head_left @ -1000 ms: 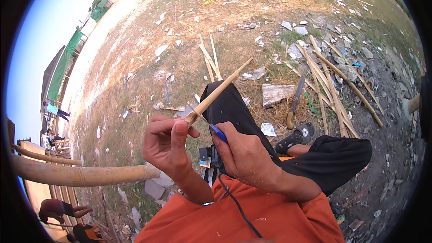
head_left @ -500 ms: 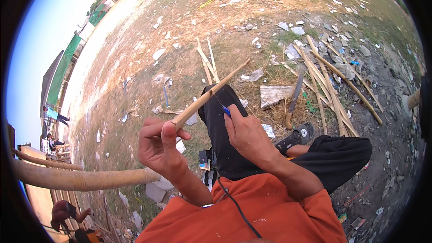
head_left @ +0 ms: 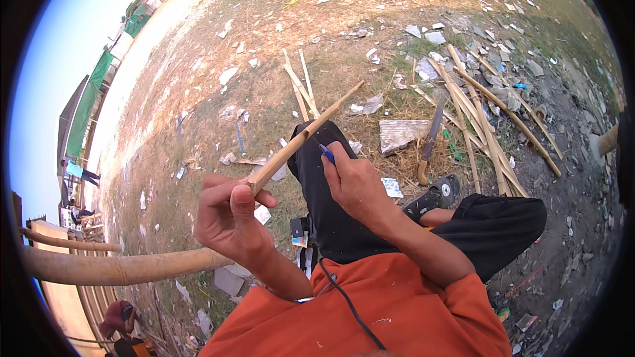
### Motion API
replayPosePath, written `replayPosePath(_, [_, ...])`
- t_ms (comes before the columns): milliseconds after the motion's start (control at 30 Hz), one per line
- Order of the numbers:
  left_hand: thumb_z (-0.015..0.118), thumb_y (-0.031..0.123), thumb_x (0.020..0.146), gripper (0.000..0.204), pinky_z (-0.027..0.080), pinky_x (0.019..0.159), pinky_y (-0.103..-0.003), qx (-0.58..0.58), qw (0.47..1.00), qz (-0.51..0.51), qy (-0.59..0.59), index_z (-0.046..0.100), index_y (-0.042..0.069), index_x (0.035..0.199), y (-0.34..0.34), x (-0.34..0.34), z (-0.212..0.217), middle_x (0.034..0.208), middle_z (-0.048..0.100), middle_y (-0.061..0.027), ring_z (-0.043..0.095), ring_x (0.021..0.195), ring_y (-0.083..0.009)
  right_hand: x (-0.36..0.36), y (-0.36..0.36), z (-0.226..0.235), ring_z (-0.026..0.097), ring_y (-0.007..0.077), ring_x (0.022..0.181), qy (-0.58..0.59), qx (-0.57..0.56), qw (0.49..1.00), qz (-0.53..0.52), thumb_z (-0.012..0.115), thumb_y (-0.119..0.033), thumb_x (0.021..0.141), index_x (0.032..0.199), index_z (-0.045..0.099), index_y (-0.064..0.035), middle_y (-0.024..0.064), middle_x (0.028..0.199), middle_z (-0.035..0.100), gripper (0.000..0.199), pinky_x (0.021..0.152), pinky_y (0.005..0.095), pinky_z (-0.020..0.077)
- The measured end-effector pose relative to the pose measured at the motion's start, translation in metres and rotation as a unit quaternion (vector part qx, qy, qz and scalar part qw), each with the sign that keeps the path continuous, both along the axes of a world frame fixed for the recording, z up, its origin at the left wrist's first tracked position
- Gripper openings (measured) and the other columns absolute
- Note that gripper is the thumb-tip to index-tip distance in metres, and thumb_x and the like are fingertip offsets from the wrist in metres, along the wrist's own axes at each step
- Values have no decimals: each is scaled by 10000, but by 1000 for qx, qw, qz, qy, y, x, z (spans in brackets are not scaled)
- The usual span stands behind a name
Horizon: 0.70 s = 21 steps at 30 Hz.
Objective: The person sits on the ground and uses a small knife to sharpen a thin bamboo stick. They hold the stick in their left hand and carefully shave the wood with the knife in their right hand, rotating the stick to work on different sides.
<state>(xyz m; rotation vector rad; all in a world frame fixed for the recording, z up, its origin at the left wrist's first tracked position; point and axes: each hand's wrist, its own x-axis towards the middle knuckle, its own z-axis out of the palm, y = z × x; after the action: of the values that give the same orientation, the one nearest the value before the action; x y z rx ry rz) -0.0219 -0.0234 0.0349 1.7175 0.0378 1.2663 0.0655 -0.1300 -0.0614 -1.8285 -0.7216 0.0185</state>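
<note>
My left hand [head_left: 235,215] pinches the near end of a split bamboo stick [head_left: 288,152] between thumb and fingers. The stick slants away up to the right, above my bent knee in black trousers. My right hand [head_left: 354,182] is closed round the blue handle of a thin-bladed tool [head_left: 325,152]. Its narrow dark blade meets the stick's underside about midway, at a dark notch; whether it is a knife or a small saw I cannot tell.
On the ground to the right lie a big knife with a wooden handle [head_left: 430,145], a flat slab [head_left: 403,135] and several bamboo strips [head_left: 486,132]. More strips [head_left: 301,82] lie ahead. A thick bamboo pole [head_left: 132,266] crosses at left; a person [head_left: 119,320] is beyond it.
My right hand and the tool have shifted slightly left and up along the stick's side. The stick has moved slightly left, still in my left hand.
</note>
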Motion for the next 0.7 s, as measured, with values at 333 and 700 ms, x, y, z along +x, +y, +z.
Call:
replayPosePath(333, [648,195,927,245,396,468,-213,6,1000,-23,-2,566,-4,810,0,-1,0,732,469,-57,492,512,-123,29,14,-38,567,514,617,-28,2,998,-52,501,-200,974,981,498,-17,294,609,562,183,559,575,448])
replayPosePath(700, [691,265,898,335,408,424,-208,-11,998,50,-43,622,-42,1012,12,6,-3,716,542,-40,548,511,-126,85,-34,-188,608,492,926,167,-274,941,-102,466,-314,953,1082,569,31,319,936,639,382,835,554,470])
